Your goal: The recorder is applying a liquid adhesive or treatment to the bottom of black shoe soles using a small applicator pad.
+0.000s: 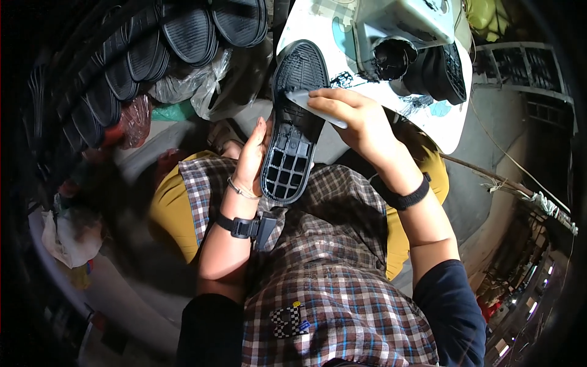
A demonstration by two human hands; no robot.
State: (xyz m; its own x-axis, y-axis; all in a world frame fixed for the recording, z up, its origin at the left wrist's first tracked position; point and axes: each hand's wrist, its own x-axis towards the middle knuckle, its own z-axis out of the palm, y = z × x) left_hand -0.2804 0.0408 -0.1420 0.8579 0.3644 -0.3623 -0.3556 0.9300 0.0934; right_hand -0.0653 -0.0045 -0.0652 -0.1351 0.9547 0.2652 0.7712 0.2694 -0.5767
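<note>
At centre frame the left hand [252, 156] grips a black sole [293, 122] by its edge, tread side up and steady, so the right hand [351, 116] can press a pale flat tool [315, 105], perhaps a scraper, against it. More soles [140, 55] lie stacked at upper left.
</note>
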